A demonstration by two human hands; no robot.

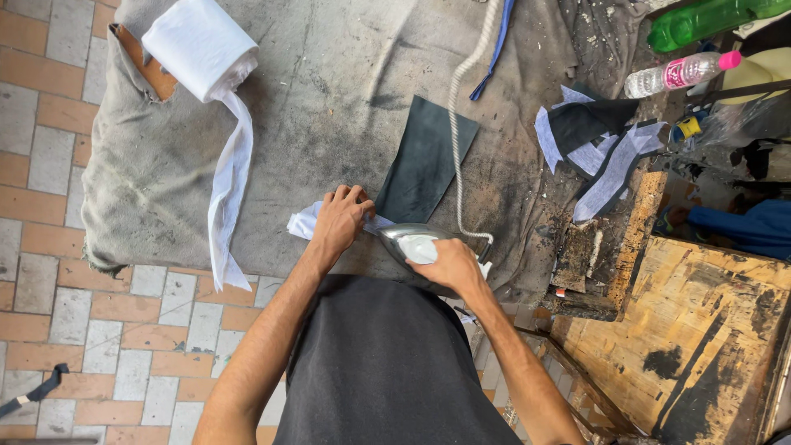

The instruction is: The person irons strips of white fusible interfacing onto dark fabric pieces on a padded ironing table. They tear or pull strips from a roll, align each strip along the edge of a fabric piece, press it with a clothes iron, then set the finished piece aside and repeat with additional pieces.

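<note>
My right hand point(449, 265) grips the handle of a silver clothes iron point(412, 243) resting on a grey padded cloth point(329, 99) that covers the work surface. Its braided white cord point(457, 124) runs away toward the top. My left hand point(338, 221) presses fingers down on a small white piece of fabric point(303, 222) just left of the iron's tip. A dark green-black fabric piece point(424, 161) lies flat beyond the iron.
A white roll of interlining point(198, 49) trails a strip down the cloth's left side. Scraps of white and black fabric point(593, 148) lie right. Two plastic bottles point(684, 70) stand at top right. A scorched wooden board point(700, 313) sits right. Tiled floor point(49, 247) lies left.
</note>
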